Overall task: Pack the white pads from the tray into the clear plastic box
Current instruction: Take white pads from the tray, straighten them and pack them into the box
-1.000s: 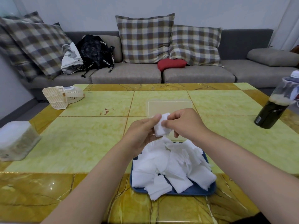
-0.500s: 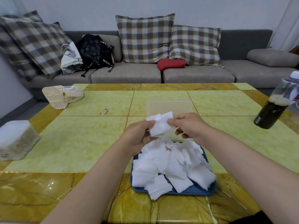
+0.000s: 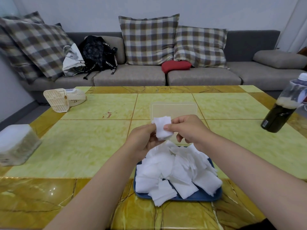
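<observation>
- Clamped on a small stack of thin white square pads (image 3: 163, 129) from both sides: left grip (image 3: 142, 140) curled round the lower left edge, right grip (image 3: 187, 128) pinching the right edge between thumb and forefinger.
- Held up in the air over the far end of the blue plastic tray (image 3: 199, 198), just short of the clear rectangular plastic box (image 3: 173, 109) standing beyond.
- Looks like the gathering step: squaring up a handful before loading. No pads to be made out in the visible part of the box; near side hidden behind the hands.
- Early in the job, by the look of it: loose heap of white pads (image 3: 174, 168) filling the tray, a few hanging over the near rim.
- Next, most likely: forward and down into the box, flat, edges aligned, release only once seated. Soft and light, so apt to fan out or slip from a slack pinch.
- Round about on the yellow-green marble-patterned table (image 3: 83, 146): dark bottle (image 3: 279, 117) at far right, cream plastic fan (image 3: 61, 100) at far left, white-topped container (image 3: 15, 143) at the left edge.
</observation>
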